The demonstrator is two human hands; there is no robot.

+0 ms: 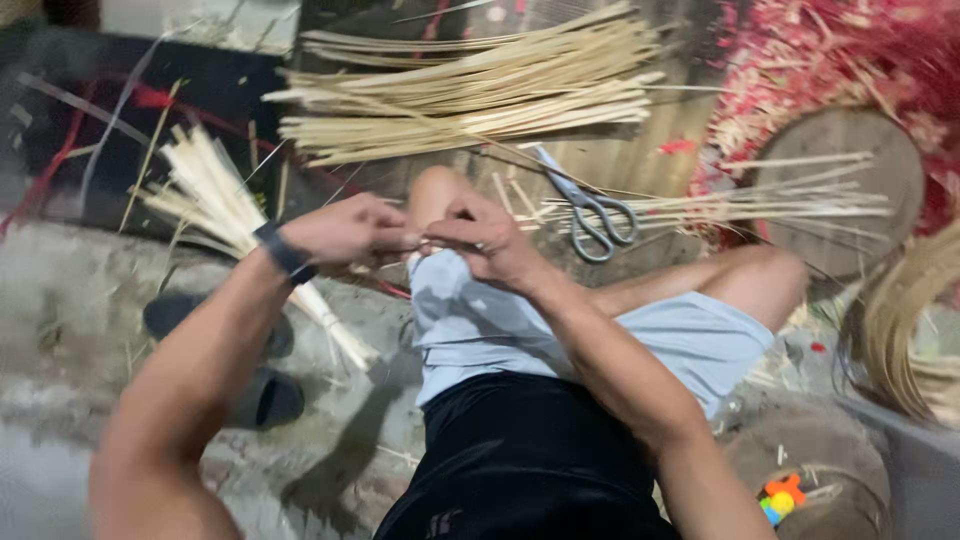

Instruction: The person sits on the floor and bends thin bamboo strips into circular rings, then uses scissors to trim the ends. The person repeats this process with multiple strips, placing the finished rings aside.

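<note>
My left hand (345, 230) and my right hand (485, 240) meet above my raised knee. Both pinch something thin and pale (425, 242) between the fingertips; blur hides what it is, perhaps a fine bamboo strip. A dark band sits on my left wrist (285, 252). To the left of my left hand lies a tied bundle of pale bamboo strips (225, 210), fanned out at its far end. Grey scissors (590, 215) lie on the floor just beyond my right hand.
A large pile of long bamboo strips (470, 85) lies across the top. A round wooden block (850, 150) with thin sticks on it stands at right, beside red shavings (830, 50). Curved strips (900, 320) are at far right, dark sandals (265, 395) at left.
</note>
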